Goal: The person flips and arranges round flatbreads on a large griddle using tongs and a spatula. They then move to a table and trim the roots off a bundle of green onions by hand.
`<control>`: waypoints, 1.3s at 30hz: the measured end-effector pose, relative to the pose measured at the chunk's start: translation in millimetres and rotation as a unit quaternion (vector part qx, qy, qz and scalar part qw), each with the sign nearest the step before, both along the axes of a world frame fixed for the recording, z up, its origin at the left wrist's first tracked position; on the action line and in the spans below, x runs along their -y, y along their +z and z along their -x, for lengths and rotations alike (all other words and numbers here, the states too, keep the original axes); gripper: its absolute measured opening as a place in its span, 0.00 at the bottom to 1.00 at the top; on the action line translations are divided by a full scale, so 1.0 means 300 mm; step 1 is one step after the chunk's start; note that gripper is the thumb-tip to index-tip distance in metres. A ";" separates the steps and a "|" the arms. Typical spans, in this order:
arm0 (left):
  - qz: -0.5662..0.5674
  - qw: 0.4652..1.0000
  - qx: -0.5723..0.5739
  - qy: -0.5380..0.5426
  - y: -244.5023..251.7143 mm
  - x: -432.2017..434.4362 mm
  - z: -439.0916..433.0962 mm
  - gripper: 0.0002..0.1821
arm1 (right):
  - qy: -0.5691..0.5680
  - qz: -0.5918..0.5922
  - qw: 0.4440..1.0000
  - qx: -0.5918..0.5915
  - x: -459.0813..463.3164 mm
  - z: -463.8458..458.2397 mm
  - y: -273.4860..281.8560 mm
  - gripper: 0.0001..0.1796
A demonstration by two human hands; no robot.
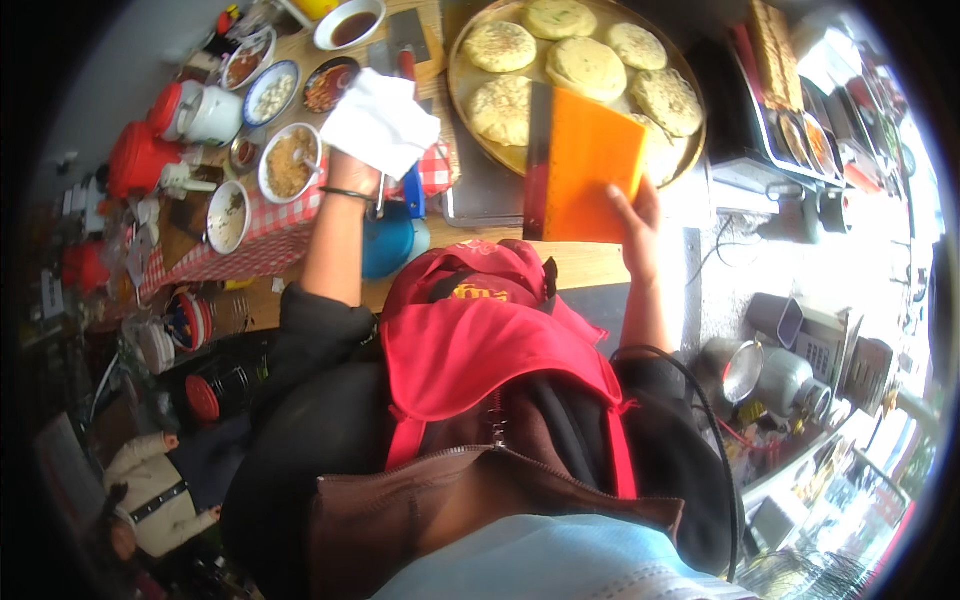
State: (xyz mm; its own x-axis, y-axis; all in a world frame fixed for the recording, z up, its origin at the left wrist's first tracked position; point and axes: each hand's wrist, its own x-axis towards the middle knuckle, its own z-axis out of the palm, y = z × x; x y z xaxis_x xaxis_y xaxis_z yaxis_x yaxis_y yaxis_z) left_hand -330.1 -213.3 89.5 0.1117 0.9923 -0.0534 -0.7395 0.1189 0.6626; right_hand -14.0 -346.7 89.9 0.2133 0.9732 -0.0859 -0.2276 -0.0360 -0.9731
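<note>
A white paper bag or folded sheet [382, 120] covers the fingers of my left hand [355, 174], which holds it by its near side. It hangs in front of small bowls, beside a red-handled tool [407, 66]. My right hand [636, 219] grips a flat orange panel-like tool [589, 169] with a dark edge on its left; its exact kind I cannot tell. That panel overlaps a large round pan [491, 152] and hides part of it. Several browned round flatbreads [586, 67] lie in the pan.
On the red-checked cloth [281, 217] stand a bowl of brown crumbly food [289, 165], a bowl of white pieces [271, 91] and a bowl of dark sauce [350, 22]. A blue container [388, 240] sits near my waist. Another person [161, 487] is at lower left.
</note>
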 end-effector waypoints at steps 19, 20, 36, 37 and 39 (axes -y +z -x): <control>-0.064 0.956 0.238 -0.159 -0.154 0.236 -0.122 0.13 | 0.205 0.044 0.977 -0.026 -0.078 0.067 -0.195 0.18; 0.081 0.992 0.087 -0.047 -0.160 0.245 -0.127 0.13 | 0.204 0.033 0.978 -0.014 -0.106 0.077 -0.253 0.18; 0.127 0.977 -0.131 -0.114 -0.204 0.245 -0.111 0.15 | 0.030 0.018 0.998 0.049 -0.223 0.179 -0.059 0.17; 0.104 0.974 -0.148 -0.133 -0.217 0.236 -0.078 0.15 | 0.022 -0.016 0.998 0.058 -0.243 0.171 -0.050 0.18; 0.039 0.964 -0.213 -0.156 -0.252 0.242 0.002 0.13 | -0.083 -0.006 0.994 0.074 -0.283 0.139 -0.064 0.17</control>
